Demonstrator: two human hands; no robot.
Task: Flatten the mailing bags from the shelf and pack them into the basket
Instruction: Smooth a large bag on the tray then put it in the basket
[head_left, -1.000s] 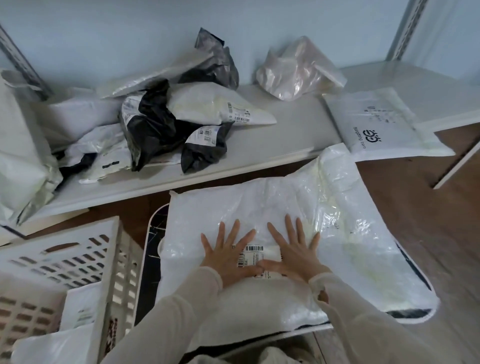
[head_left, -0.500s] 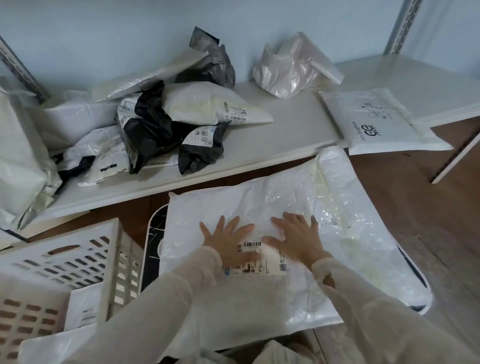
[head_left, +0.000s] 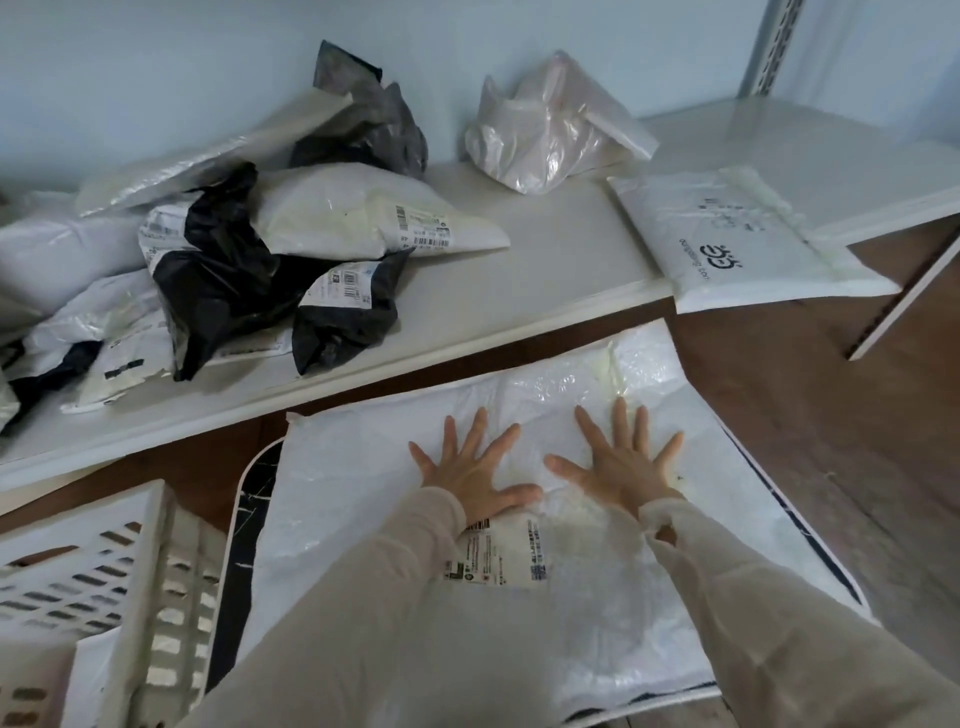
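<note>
Large white plastic mailing bag (head_left: 395, 499) is lying under my left hand (head_left: 470, 470) and right hand (head_left: 621, 467), both pressing flat, fingers splayed, gripping nothing; its barcode label (head_left: 498, 558) is printed too small to read.

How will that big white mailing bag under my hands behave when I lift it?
The big white mailing bag will probably flop and sag: it is thin and wrinkled. Its glossy plastic looks slippery. It lies nearly flat under both hands, so it is likely light.

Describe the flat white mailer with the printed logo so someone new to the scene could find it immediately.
Start at the white shelf along the wall and follow it right. The logo mailer lies flat there alone, one corner overhanging the front edge. Unlike the crumpled pile at left, it is smooth and carries dark printed lettering.
</note>
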